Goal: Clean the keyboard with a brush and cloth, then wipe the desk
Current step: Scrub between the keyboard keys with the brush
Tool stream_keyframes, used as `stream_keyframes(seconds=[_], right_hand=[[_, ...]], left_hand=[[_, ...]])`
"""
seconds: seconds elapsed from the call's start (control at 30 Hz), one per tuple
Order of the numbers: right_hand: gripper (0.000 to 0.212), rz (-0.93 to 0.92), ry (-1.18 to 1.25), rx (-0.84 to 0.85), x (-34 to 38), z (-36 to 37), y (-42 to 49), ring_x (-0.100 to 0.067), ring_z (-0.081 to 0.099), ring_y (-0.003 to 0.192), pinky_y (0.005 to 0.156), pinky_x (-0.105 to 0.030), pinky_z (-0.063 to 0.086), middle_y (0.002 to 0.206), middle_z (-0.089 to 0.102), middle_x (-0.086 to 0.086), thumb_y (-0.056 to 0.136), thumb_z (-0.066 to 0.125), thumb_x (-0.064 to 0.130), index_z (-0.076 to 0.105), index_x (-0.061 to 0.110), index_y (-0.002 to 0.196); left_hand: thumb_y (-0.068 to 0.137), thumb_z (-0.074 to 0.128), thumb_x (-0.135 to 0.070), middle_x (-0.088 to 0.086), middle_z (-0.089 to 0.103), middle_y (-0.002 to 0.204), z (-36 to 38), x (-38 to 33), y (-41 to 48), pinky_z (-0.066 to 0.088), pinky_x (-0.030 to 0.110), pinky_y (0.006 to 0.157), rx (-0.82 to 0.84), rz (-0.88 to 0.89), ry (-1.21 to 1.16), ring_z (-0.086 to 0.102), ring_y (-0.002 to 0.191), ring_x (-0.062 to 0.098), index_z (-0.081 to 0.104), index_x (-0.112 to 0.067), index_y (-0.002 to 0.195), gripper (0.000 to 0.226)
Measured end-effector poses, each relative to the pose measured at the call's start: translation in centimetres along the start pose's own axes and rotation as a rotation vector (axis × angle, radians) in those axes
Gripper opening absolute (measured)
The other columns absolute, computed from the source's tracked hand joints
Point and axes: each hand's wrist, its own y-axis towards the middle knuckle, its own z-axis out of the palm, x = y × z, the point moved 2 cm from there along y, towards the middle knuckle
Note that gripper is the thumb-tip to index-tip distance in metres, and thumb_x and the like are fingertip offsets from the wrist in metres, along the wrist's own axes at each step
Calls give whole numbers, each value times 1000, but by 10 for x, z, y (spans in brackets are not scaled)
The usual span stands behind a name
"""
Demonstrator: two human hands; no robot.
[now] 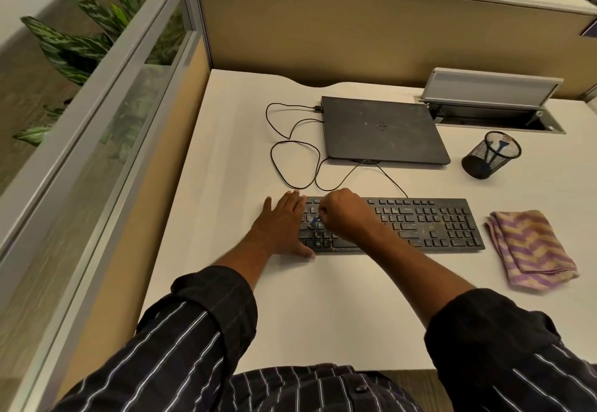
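Left hand lies flat, fingers straight, on the keyboard left end. Right hand grips a blue brush over the keys.

Black keyboard here, its keys flecked with pale, yellowish specks; a sliver of blue brush showing over the left keys; off to the right the cloth, purple and tan in a zigzag pattern; all of it on an off-white table; further back a dark grey laptop, lid streaked with light scuffs, silver logo in the middle; thin black cable; black mesh pen holder with blue inside; sleeves dark with fine white stripes; tan partition framed in grey; plant leaves green, banded paler.
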Motion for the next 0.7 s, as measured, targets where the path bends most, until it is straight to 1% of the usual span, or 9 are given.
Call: stream_keyframes(seconds=[0.07, 0.13, 0.17, 0.23, 0.3, 0.47, 0.53, 0.6, 0.7], right_hand=[[15, -6, -21, 35, 1, 3, -2, -23, 64, 75, 70, -37, 57, 85, 68, -10, 88, 63, 18, 69, 5, 90], [13, -16, -19, 26, 2, 3, -2, -23, 64, 73, 69, -36, 58, 82, 68, -11, 88, 60, 16, 69, 5, 88], [15, -21, -12, 11, 3, 1, -1, -22, 63, 71, 65, -34, 55, 79, 66, -10, 88, 59, 15, 68, 4, 85], [16, -27, -5, -32, 5, -4, 2, -20, 58, 67, 59, -29, 44, 76, 64, -8, 90, 58, 15, 68, 4, 82], [16, -19, 1, -65, 6, -7, 3, -20, 58, 69, 61, -27, 40, 81, 65, -9, 92, 57, 14, 69, 5, 86], [16, -41, -36, 9, 6, 4, 0, -22, 64, 81, 72, -31, 53, 93, 67, -10, 92, 61, 18, 69, 4, 97], [14, -44, -48, 32, 7, 3, 1, -21, 63, 79, 69, -31, 53, 91, 67, -9, 91, 61, 16, 69, 5, 95], [14, -35, -45, 5, 5, 0, 4, -21, 62, 75, 66, -31, 52, 88, 68, -11, 90, 60, 15, 69, 4, 91], [16, 23, -26, -60, 1, -2, 6, -23, 65, 77, 72, -37, 58, 89, 69, -12, 90, 59, 15, 69, 4, 92]], left_hand=[[67, 64, -85, 10, -8, 168, -1, 0, -1, 5, 56, 123, 1, 0, -10, -7, 155, 25, -9, -9, 159, 140], [67, 65, -84, 10, -8, 168, -1, -1, -2, 5, 55, 124, -5, 0, -15, -7, 155, 25, -8, -8, 159, 140], [67, 65, -84, 10, -7, 168, -1, -1, -2, 6, 55, 124, -8, -1, -17, -7, 155, 25, -8, -8, 159, 139], [67, 65, -84, 10, -7, 168, 0, -1, -1, 6, 55, 124, -10, 0, -13, -6, 155, 25, -7, -8, 159, 140], [67, 64, -85, 10, -7, 168, 0, 0, -1, 6, 55, 124, -12, 0, -9, -6, 155, 25, -6, -7, 159, 140], [68, 66, -83, 10, -8, 168, 0, -1, -1, 5, 54, 124, -6, -2, -27, -7, 155, 25, -8, -8, 159, 139], [68, 65, -83, 10, -8, 168, -1, 0, -1, 5, 54, 124, -7, -1, -23, -7, 155, 25, -7, -9, 159, 138], [68, 65, -84, 10, -7, 168, 0, 0, -1, 5, 55, 124, -11, -3, -21, -7, 155, 25, -7, -8, 159, 138], [68, 65, -84, 10, -7, 168, -1, -1, -2, 6, 55, 124, -13, -2, -21, -6, 155, 25, -6, -8, 159, 138]])
